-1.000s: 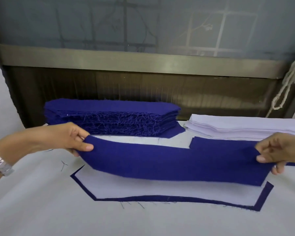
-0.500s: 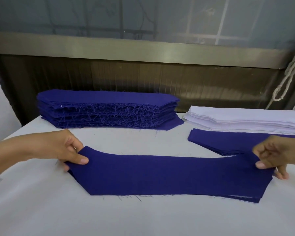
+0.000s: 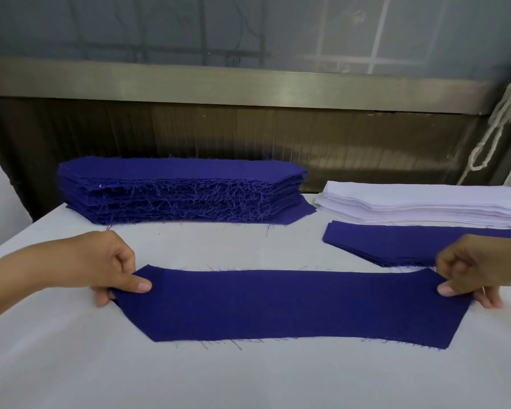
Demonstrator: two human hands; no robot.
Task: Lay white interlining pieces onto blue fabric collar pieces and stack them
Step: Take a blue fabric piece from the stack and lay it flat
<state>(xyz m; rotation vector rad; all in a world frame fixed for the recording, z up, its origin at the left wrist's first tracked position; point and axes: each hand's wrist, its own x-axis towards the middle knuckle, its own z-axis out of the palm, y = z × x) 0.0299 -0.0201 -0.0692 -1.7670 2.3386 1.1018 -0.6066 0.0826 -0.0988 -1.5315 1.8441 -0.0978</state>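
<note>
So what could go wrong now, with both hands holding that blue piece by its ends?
If the left hand or right hand lets go unevenly, the blue piece may skew or wrinkle. Its frayed threads could get trapped under the next white layer. Reaching for the white stack might drag the low blue pile in front of it.

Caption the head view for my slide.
Left hand and right hand pinch the ends of a blue collar piece; blue stack, white stack behind.
</note>
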